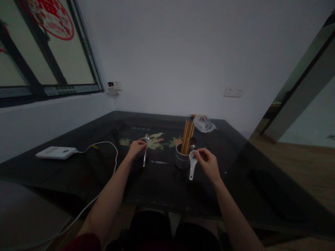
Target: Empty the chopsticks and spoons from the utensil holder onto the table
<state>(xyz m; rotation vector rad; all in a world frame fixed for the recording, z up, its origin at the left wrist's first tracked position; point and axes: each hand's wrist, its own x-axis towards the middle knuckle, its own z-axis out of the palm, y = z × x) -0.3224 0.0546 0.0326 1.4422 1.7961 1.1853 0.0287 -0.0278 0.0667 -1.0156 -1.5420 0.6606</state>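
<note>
Two spoons are up off the counter (248, 167), one in each hand, as I see it from my remote seat. The left hand (136, 148) has its grip pinching a metal spoon (144, 158) near mid-handle, bowl up and away, handle hanging toward me; I judge the light pinch lets it dangle freely. The right hand (208, 164) has its fingertips pressed together on the bowl end of a white ceramic spoon (192, 170), handle pointing down, just beside the round holder (180, 160). That holder stands between the hands, so either can reach it; it keeps the chopsticks (187, 136) upright, with another spoon (193, 141) among them. A white box (56, 152) and its cable (110, 146) lie well to the left; a plastic bag (205, 124) sits by the wall.
</note>
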